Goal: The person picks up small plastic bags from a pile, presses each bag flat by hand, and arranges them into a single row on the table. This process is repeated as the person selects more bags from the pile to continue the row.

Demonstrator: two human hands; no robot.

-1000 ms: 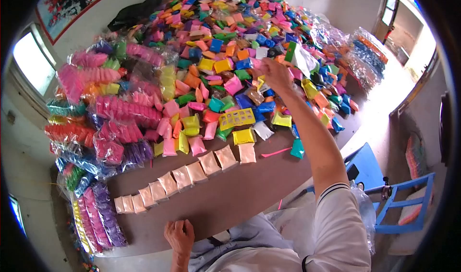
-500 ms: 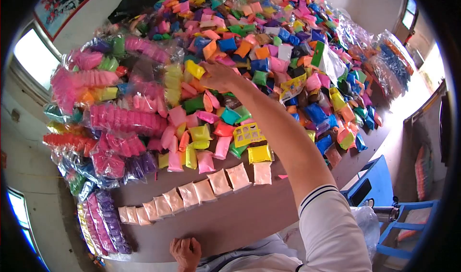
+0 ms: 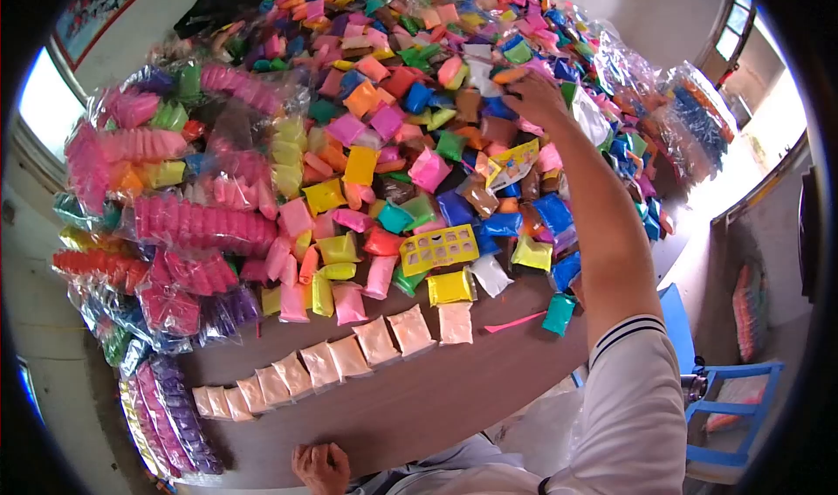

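My right hand [image 3: 534, 100] reaches into the big pile of coloured soft packets, fingers stretched and apart. An orange packet [image 3: 511, 75] lies right at its fingertips, with a white packet [image 3: 481, 78] just left of it. My left hand [image 3: 321, 468] rests at the table's near edge, curled into a loose fist with nothing showing in it. Between the hands a row of pale peach packets [image 3: 321, 364] runs across the brown table [image 3: 375, 412], graded from small to large. A yellow card with round pictures [image 3: 439, 249] lies on the pile's near side, above a yellow packet [image 3: 450, 287].
Clear bags of pink packets [image 3: 205, 224] are stacked at the left, with strips of purple packets [image 3: 186, 412] below. A pink stick [image 3: 515, 322] and a teal packet [image 3: 559, 314] lie by my right forearm. A blue frame [image 3: 738, 408] stands at the lower right.
My right hand has swept from the pile's left-centre to its right side, away from a yellow packet. Several packets have shifted, and a white one now lies nearer me. The left hand stays in its fist.
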